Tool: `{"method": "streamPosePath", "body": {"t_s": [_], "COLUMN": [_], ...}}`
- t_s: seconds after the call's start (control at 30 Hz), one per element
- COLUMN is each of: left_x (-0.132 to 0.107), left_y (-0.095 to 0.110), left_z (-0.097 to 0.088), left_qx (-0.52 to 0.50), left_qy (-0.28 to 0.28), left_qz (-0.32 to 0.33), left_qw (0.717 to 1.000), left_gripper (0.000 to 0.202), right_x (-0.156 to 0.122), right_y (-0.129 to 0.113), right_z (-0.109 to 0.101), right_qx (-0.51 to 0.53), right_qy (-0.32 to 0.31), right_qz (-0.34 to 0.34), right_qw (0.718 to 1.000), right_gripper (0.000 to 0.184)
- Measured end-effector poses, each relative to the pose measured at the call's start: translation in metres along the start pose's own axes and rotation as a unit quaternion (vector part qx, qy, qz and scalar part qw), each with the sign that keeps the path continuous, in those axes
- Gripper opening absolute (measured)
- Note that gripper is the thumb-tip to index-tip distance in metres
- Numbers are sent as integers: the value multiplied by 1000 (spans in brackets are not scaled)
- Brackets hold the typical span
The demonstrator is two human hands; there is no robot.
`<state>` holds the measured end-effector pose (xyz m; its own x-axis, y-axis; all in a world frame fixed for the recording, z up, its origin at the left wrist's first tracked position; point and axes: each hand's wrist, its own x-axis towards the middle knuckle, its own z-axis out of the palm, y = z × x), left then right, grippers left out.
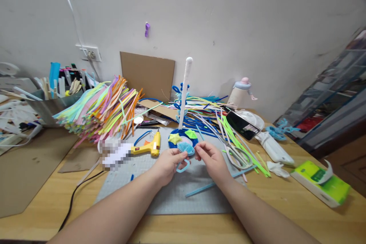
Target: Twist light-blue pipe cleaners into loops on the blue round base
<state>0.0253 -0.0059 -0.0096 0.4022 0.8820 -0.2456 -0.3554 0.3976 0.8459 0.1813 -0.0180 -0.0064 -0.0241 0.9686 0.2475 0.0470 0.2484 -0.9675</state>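
My left hand (169, 164) pinches a light blue pipe-cleaner piece (185, 148), fan-shaped with a loose loop hanging below the fingers. At its right edge, my right hand (213, 160) is closed with thumb and fingertips together; what sits between them is too small to make out. Just behind the hands stands a dark blue round base (172, 137) bearing a yellow star (175, 138) and a green star (191, 134). A white fuzzy post (185, 91) rises from it, with blue curled pipe cleaners (177, 106) alongside.
A yellow glue gun (147, 148) lies left on the grey cutting mat (171, 202). Scissors (238, 156), green pipe cleaners (257, 162) and a phone (243, 125) are to the right. A large pipe-cleaner bundle (103, 106) is at left; a bottle (239, 93) stands behind.
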Motion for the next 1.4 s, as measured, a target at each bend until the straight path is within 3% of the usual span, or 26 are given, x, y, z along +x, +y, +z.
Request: {"method": "streamPosePath", "body": {"t_s": [0.13, 0.37, 0.6, 0.83, 1.17, 1.4], "left_x": [-2, 2, 1, -1, 5, 7], "left_y": [1, 1, 3, 3, -2, -3], "left_z": [1, -5, -3, -5, -9, -9], "left_qx": [26, 123, 106, 129, 226, 273], "left_qy": [-9, 43, 37, -11, -1, 4], "left_qz": [-11, 18, 4, -14, 23, 54], "left_qw": [1000, 991, 994, 992, 974, 961], "left_gripper": [22, 28, 29, 28, 31, 31], "right_x": [1, 5, 2, 2, -2, -1], "right_y": [1, -3, 1, 1, 3, 6], "right_z": [1, -4, -2, -3, 4, 4], "right_qx": [6, -39, -76, -2, -46, -25], "right_qy": [-47, -110, -59, -165, -98, -92], "right_qz": [37, 71, 55, 104, 117, 130], "right_qw": [998, 991, 994, 981, 987, 987], "right_gripper": [21, 23, 21, 24, 25, 27]}}
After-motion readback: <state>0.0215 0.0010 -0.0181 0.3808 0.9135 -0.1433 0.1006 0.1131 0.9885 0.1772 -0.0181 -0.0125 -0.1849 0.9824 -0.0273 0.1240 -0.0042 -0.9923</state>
